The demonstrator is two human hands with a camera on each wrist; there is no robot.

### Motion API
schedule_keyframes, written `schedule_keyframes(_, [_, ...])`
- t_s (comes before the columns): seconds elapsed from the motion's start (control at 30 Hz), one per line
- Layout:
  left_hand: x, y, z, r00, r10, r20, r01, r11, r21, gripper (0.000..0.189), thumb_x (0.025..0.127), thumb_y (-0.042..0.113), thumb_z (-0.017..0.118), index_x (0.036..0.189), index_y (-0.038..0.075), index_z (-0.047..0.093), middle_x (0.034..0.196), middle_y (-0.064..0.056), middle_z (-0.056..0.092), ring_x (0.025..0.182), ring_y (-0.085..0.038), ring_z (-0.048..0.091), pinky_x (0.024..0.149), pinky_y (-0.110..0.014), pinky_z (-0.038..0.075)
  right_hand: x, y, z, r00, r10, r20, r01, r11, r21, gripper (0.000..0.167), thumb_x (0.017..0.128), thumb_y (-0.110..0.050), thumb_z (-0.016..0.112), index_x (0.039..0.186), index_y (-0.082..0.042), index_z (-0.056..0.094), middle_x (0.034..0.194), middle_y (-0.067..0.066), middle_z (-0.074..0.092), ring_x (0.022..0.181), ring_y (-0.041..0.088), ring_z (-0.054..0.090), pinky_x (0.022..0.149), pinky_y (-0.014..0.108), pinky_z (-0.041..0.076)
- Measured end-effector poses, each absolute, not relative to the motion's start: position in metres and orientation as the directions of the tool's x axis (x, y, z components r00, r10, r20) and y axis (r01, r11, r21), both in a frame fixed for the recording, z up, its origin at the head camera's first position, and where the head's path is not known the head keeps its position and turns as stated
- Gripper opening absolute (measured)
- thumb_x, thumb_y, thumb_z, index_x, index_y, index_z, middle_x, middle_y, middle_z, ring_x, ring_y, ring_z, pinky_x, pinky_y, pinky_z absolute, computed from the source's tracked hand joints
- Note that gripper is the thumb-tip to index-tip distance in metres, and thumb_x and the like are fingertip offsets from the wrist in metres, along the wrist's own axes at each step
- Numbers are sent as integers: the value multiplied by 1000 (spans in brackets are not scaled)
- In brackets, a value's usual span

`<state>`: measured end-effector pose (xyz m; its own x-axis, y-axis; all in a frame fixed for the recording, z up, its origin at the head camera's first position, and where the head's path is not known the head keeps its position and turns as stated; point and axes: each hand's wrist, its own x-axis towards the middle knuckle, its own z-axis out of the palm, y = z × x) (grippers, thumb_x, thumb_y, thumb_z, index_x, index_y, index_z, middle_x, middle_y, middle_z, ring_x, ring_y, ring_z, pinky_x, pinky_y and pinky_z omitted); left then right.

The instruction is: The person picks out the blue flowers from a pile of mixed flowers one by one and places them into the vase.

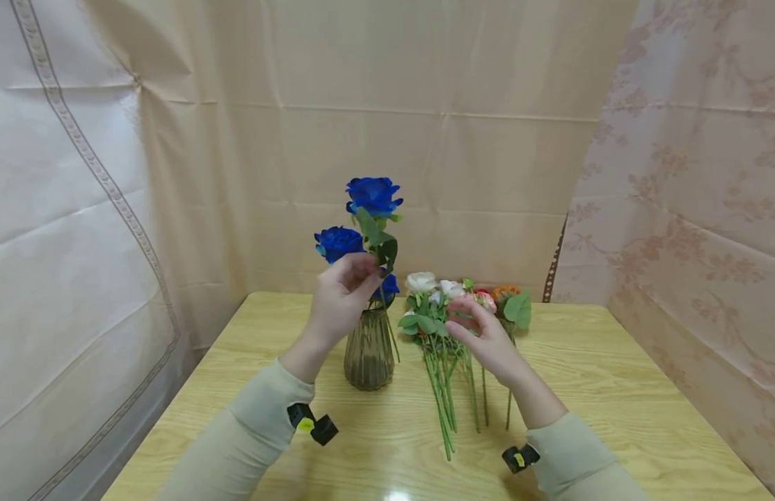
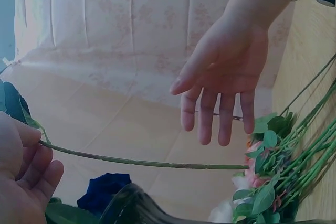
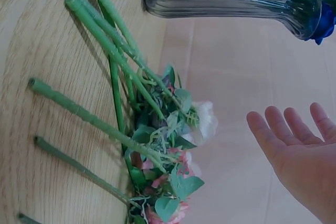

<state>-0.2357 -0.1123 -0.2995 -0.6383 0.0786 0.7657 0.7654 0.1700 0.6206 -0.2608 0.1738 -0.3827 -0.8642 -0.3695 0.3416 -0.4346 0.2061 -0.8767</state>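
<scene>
My left hand (image 1: 345, 296) pinches the stem of a blue rose (image 1: 373, 197) between thumb and fingers, just under its leaves. In the left wrist view the bare stem (image 2: 147, 163) runs out from those fingertips, apart from the vase. Behind and below the hand stands a ribbed, smoky glass vase (image 1: 369, 351). Two more blue roses show by its mouth, one (image 1: 339, 243) higher at the left and one (image 1: 387, 286) low at the rim. My right hand (image 1: 484, 341) hovers above the lying flowers with its fingers extended, holding nothing.
Right of the vase, a pile of artificial flowers lies on the wooden table (image 1: 268, 417): white roses (image 1: 421, 282), pink ones (image 1: 484, 300) and an orange bloom (image 1: 506, 292). Their green stems (image 1: 440, 403) point toward me. Cream curtains (image 1: 425, 139) hang behind the table.
</scene>
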Motion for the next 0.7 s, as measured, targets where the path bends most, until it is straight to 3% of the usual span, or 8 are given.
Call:
schedule_keyframes(0.3, [-235, -128, -290, -622, 26, 782, 775, 166, 610, 16, 92, -9, 68, 108, -7, 67, 97, -18, 69, 85, -19, 66, 74, -23, 56, -262, 170, -382, -864, -382, 327, -430, 222, -875, 49, 104, -30, 63, 145, -8, 48, 147, 14, 48, 137, 41, 46, 106, 54, 46])
schedule_keyframes(0.57, [-236, -139, -280, -606, -13, 796, 780, 185, 597, 16, 92, -9, 67, 108, -7, 68, 96, -18, 70, 84, -15, 65, 73, -21, 55, -263, 165, -374, -860, -389, 329, -439, 238, -866, 50, 103, -33, 64, 145, -11, 50, 147, 10, 50, 135, 33, 49, 106, 53, 47])
schedule_keyframes(0.7, [-236, -143, -273, -606, -40, 794, 775, 191, 602, 16, 92, -8, 67, 108, -7, 69, 97, -17, 70, 83, -13, 65, 71, -21, 55, -264, 161, -371, -853, -399, 336, -449, 234, -862, 49, 102, -34, 65, 144, -13, 51, 146, 10, 52, 135, 36, 49, 105, 53, 47])
